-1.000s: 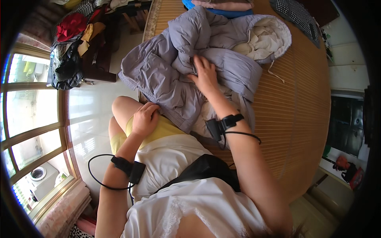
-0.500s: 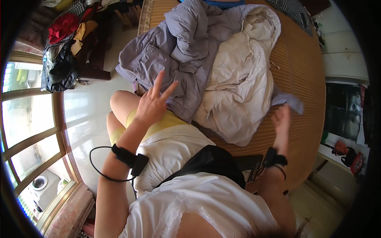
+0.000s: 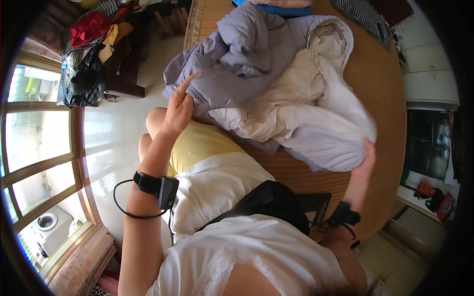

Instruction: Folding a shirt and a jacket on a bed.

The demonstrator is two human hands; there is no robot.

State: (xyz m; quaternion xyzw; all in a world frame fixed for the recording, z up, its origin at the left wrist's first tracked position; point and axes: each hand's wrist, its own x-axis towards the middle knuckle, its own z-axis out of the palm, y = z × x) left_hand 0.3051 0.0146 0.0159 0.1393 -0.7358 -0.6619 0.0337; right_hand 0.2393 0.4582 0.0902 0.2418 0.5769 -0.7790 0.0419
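Observation:
A puffy jacket [image 3: 256, 64], grey-purple outside with a cream lining, is spread across the striped mat in front of me. Its hood lies at the far right. My right hand [image 3: 364, 160] grips the pale near-right part of the jacket, which is blurred and bulges toward the right. At the jacket's near-left edge is my left hand [image 3: 180, 109], its index finger stretched out over the grey cloth. That hand's other fingers are partly hidden, and whether they touch the cloth is unclear.
A dark flat book or box [image 3: 315, 207] lies beside my hip. Folded blue cloth [image 3: 281, 10] and a checked cloth [image 3: 358, 17] are at the far edge of the mat [image 3: 380, 98]. Clothes [image 3: 91, 29] are heaped on dark furniture at far left, near windows [image 3: 37, 130].
My right hand has taken hold of the jacket and swung its near-right part outward over the mat. My left hand has moved up and left, with its two spread fingers now closer together.

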